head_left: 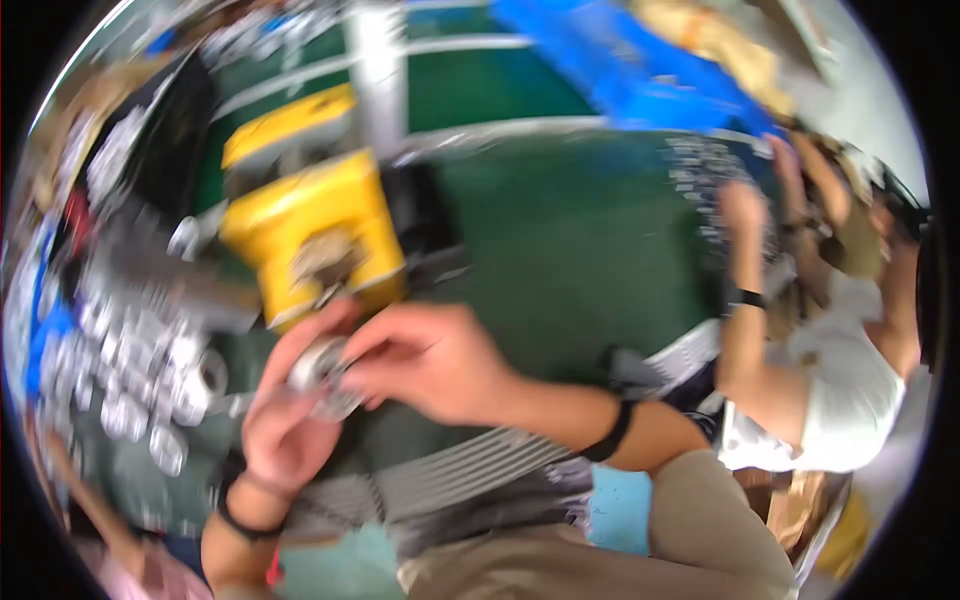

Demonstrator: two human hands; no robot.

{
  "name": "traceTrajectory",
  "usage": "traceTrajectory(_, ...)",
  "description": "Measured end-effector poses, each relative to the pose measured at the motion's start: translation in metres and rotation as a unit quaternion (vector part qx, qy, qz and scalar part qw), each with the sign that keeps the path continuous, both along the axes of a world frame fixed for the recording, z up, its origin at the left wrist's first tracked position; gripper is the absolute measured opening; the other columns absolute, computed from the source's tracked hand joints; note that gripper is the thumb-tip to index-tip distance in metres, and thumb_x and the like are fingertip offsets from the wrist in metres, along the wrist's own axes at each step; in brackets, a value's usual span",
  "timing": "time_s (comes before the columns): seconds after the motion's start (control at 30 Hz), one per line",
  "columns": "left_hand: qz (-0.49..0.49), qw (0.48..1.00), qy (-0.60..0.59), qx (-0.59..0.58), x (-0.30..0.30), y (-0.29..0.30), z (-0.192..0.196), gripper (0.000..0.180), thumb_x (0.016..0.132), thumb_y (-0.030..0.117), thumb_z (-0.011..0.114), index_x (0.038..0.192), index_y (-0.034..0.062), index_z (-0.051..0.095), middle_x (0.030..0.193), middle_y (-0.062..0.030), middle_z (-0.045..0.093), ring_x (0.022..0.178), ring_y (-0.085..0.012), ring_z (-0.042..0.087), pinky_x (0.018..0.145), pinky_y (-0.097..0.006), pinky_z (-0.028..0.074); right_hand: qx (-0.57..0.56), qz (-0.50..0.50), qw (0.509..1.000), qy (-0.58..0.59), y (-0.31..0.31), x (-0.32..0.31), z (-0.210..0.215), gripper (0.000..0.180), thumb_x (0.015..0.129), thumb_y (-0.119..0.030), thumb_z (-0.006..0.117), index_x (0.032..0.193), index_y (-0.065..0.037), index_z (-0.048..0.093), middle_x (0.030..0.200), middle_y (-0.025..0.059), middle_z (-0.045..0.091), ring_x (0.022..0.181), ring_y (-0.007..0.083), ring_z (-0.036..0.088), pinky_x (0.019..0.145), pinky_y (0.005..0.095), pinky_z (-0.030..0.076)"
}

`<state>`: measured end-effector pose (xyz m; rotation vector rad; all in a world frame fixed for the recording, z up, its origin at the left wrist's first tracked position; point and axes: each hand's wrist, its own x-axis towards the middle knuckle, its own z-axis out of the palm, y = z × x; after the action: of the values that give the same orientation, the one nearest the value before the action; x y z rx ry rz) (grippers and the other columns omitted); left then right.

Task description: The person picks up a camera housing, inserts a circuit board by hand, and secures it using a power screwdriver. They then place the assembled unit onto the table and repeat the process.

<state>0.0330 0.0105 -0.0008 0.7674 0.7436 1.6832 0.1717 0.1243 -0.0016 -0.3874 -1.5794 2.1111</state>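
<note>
The picture is blurred by motion. My left hand (290,410) and my right hand (430,360) meet over the near edge of a green table (560,240). Between their fingers they hold a small round silvery metal part (318,365). The left hand cups it from below, and the right hand's fingertips pinch it from the right. Both wrists wear dark bands. Just beyond the hands stands a yellow box-like fixture (315,235) with a brownish round opening on top.
Several small silvery round parts (140,370) lie in rows at the left. Another person in a white shirt (850,390) works at the right, arm raised over small parts (710,170). A blue bin (630,60) stands at the back, a white post (380,70) beside it.
</note>
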Motion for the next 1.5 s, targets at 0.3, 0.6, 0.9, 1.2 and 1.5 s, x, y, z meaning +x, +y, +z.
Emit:
traceTrajectory(0.3,-0.024,1.0,-0.001,0.013,-0.011,-0.008,-0.01,0.052,0.089,0.02,0.05,0.138,0.0068,0.04,0.146,-0.0183,0.035,0.134,-0.0317,0.036,0.111,-0.046,0.028,0.166,-0.063,0.984,0.005,-0.005,-0.01,-0.013,0.016,0.077,0.007,0.071,0.093,0.004,0.067,0.087,0.009,0.065,0.077,0.012,0.064,0.068,0.0228,0.052)
traceTrajectory(0.6,-0.055,0.997,-0.033,0.034,-0.001,-0.009,-0.009,0.072,0.097,0.03,0.046,0.151,0.01,0.004,0.152,-0.0181,0.02,0.134,-0.0266,0.033,0.111,-0.039,0.025,0.2,-0.09,0.974,0.057,-0.011,-0.012,-0.013,0.037,0.079,0.003,0.071,0.111,0.002,0.052,0.103,0.0088,0.055,0.098,0.0182,0.06,0.083,0.0293,0.051)
traceTrajectory(0.9,-0.002,0.973,0.16,-0.167,-0.012,-0.009,-0.008,0.048,0.093,0.005,0.056,0.137,0.0007,0.04,0.12,-0.0071,0.055,0.104,-0.0145,0.057,0.081,-0.028,0.054,0.305,-0.056,0.949,-0.05,0.009,-0.02,-0.013,0.017,0.082,0.001,0.068,0.098,0.004,0.061,0.1,0.0105,0.061,0.082,0.0154,0.065,0.068,0.0253,0.054)
traceTrajectory(1.2,0.013,0.943,0.26,-0.209,-0.026,-0.009,-0.045,0.048,0.094,0.021,0.051,0.136,-0.0004,0.04,0.127,-0.0133,0.051,0.115,-0.0229,0.053,0.093,-0.034,0.05,0.454,-0.179,0.87,0.078,-0.005,-0.09,0.025,0.089,0.066,-0.021,0.081,0.139,-0.003,0.033,0.134,0.0206,0.04,0.122,0.039,0.043,0.101,0.0437,0.038)
traceTrajectory(1.5,0.057,0.952,0.018,-0.3,-0.038,-0.015,-0.052,0.056,0.084,0.012,0.071,0.129,-0.0056,0.043,0.121,-0.0186,0.054,0.103,-0.026,0.057,0.092,-0.038,0.046,0.325,-0.162,0.914,0.183,-0.026,-0.14,0.017,0.081,0.079,-0.007,0.065,0.145,-0.002,0.018,0.129,0.023,0.045,0.109,0.0424,0.053,0.094,0.0439,0.042)
